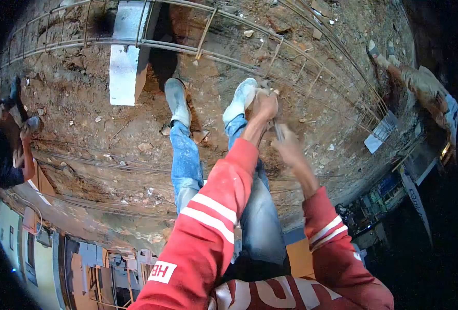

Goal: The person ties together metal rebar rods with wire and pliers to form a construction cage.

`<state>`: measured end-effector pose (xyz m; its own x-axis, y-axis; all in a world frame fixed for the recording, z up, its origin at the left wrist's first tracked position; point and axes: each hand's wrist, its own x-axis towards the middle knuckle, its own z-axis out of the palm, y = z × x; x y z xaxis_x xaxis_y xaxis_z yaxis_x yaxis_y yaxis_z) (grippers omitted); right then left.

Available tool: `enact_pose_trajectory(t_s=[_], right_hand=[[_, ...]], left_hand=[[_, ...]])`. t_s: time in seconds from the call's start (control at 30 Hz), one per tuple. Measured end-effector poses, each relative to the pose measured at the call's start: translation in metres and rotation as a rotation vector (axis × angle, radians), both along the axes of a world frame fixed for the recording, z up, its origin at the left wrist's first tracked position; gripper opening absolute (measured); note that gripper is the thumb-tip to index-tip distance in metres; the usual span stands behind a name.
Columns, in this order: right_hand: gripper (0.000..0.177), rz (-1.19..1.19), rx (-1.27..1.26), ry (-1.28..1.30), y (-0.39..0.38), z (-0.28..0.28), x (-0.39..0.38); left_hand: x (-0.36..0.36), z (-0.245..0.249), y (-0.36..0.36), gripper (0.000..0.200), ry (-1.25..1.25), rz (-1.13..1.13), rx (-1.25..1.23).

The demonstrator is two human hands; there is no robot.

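My left hand (266, 106) is closed beside the lower bars of a long rebar cage (226, 61), close to my right boot (242, 95). What lies inside its fingers is hidden. Just below and to the right, my right hand (289, 147) is blurred by motion and closed around a slim grey hand tool (279, 131). The tool's upper end points toward my left hand; its exact kind cannot be made out. The cage curves across the top of the view, its long bars joined by short cross ties.
A white-faced block (123, 75) supports the cage on the left, and another pale block (374, 143) stands under its right end. Long loose bars (105, 165) lie on rough, stony soil. One person (12, 139) crouches at left; another person (430, 90) stands at right.
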<state>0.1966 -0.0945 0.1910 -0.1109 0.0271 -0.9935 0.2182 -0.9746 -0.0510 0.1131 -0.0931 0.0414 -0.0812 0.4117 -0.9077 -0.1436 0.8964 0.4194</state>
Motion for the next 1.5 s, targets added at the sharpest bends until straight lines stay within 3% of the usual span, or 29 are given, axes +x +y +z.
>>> enact_pose_trajectory(t_s=[0.03, 0.07, 0.1, 0.17, 0.2, 0.33, 0.4, 0.47, 0.5, 0.57, 0.6, 0.7, 0.77, 0.83, 0.87, 0.9, 0.93, 0.97, 1.07, 1.1, 1.17, 1.2, 1.23, 1.3, 1.37, 1.43, 1.47, 1.5], right_hand=[[0.029, -0.289, -0.129, 0.156, 0.004, 0.004, 0.005], [0.028, -0.464, -0.249, 0.258, 0.008, 0.006, 0.008], [0.028, -0.465, -0.25, 0.255, 0.007, 0.005, 0.008], [0.025, 0.629, 0.046, -0.125, 0.013, -0.007, 0.008], [0.033, 0.724, -0.02, -0.192, 0.023, 0.002, -0.005], [0.045, 0.818, 0.261, -0.191, 0.003, -0.015, 0.005], [0.064, 0.836, 0.524, -0.219, -0.015, -0.026, -0.001], [0.066, 0.732, 0.606, -0.226, -0.055, -0.067, 0.014], [0.067, 0.63, 0.688, -0.229, -0.071, -0.081, 0.014], [0.068, 0.596, 0.728, -0.249, -0.08, -0.077, -0.017], [0.069, 0.566, 0.671, -0.237, -0.105, -0.092, -0.009], [0.068, 0.425, 0.732, -0.222, -0.119, -0.072, -0.026], [0.068, 0.455, 0.681, -0.248, -0.123, -0.05, -0.025], [0.071, 0.646, 0.635, -0.368, -0.12, -0.03, -0.018], [0.076, 0.649, 0.599, -0.385, -0.121, -0.025, -0.009], [0.078, 0.623, 0.575, -0.425, -0.118, -0.02, -0.003], [0.077, 0.634, 0.649, -0.431, -0.116, -0.018, 0.004], [0.076, 0.645, 0.725, -0.437, -0.114, -0.019, 0.012], [0.071, 0.7, 0.716, -0.287, -0.106, -0.026, 0.023], [0.071, 0.683, 0.717, -0.279, -0.107, -0.029, 0.022], [0.068, 0.712, 0.568, -0.092, -0.108, -0.033, 0.02], [0.066, 0.655, 0.472, -0.031, -0.101, -0.027, 0.014], [0.066, 0.639, 0.477, -0.034, -0.104, -0.028, 0.015], [0.067, 0.566, 0.57, 0.053, -0.111, -0.029, 0.02], [0.067, 0.545, 0.563, 0.047, -0.111, -0.032, 0.025], [0.065, 0.724, 0.687, -0.086, -0.102, -0.03, 0.027], [0.064, 0.736, 0.725, -0.085, -0.101, -0.033, 0.029], [0.064, 0.728, 0.723, -0.084, -0.097, -0.034, 0.029]], left_hand=[[-0.005, -0.002, -0.005, 0.024, 0.0, 0.003, -0.005], [-0.011, -0.003, -0.011, 0.023, -0.176, 0.059, 0.06], [-0.011, -0.006, -0.017, 0.024, -0.354, 0.115, 0.127], [0.012, -0.029, -0.033, 0.026, -0.212, 0.224, 0.197], [0.005, -0.02, -0.034, 0.026, -0.232, 0.193, 0.195], [-0.025, 0.016, -0.021, 0.038, -0.156, 0.002, 0.157], [-0.029, 0.025, -0.022, 0.043, -0.095, -0.058, 0.17], [-0.029, 0.026, -0.029, 0.048, 0.218, -0.17, 0.304], [-0.031, 0.025, -0.03, 0.048, 0.217, -0.185, 0.307], [-0.039, 0.018, -0.03, 0.048, 0.469, -0.146, 0.458], [-0.043, 0.01, -0.03, 0.049, 0.386, -0.15, 0.371], [-0.056, -0.008, -0.024, 0.047, 0.264, -0.064, 0.19], [-0.061, -0.008, -0.014, 0.041, -0.013, 0.051, 0.173], [-0.052, -0.013, -0.007, 0.031, -0.345, 0.27, 0.102], [-0.047, -0.014, -0.007, 0.031, -0.341, 0.255, 0.1], [-0.043, -0.014, -0.007, 0.028, -0.405, 0.385, 0.105], [-0.04, -0.014, -0.007, 0.026, -0.468, 0.516, 0.111], [-0.041, -0.015, -0.007, 0.026, -0.461, 0.5, 0.11], [-0.059, 0.004, 0.006, 0.024, 0.194, -0.245, 0.248], [-0.065, 0.001, 0.004, 0.024, 0.205, -0.26, 0.246], [-0.076, -0.003, 0.002, 0.028, 0.349, -0.441, 0.472], [-0.081, -0.009, 0.003, 0.03, 0.276, -0.435, 0.456], [-0.087, -0.01, 0.01, 0.031, 0.185, -0.468, 0.386], [-0.095, -0.011, 0.021, 0.033, -0.126, -0.293, 0.017], [-0.095, -0.015, 0.019, 0.035, -0.075, -0.396, 0.1], [-0.097, -0.024, 0.016, 0.036, 0.075, -0.596, 0.34], [-0.095, -0.029, 0.014, 0.033, 0.238, -0.72, 0.423], [-0.095, -0.021, 0.015, 0.033, 0.238, -0.728, 0.42]])
